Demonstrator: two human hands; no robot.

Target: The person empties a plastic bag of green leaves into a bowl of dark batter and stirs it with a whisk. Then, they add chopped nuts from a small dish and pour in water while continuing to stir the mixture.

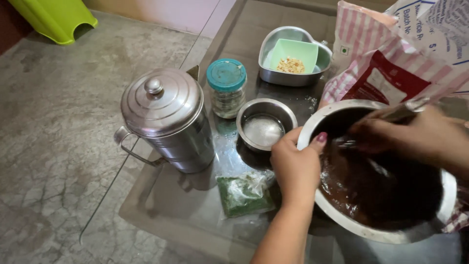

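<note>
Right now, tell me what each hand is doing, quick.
Left hand: grip closed on the bowl rim.
Right hand: grip closed on a spoon handle, over the brown mix.

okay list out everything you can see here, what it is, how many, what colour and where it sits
Lidded steel pot: one, silver, left on the glass table.
Jar: one, clear, teal lid, behind the small steel bowl.
Heart-shaped tin: one, silver, at the back, holding a green dish of pale crumbs.
Packet: one, pink-striped, back right.
Bag of green stuff: one, front.
Mixing bowl: one, steel, brown batter, right.
Stool: one, lime green, floor.
Left hand: on the bowl rim.
Right hand: holds a utensil.
</note>
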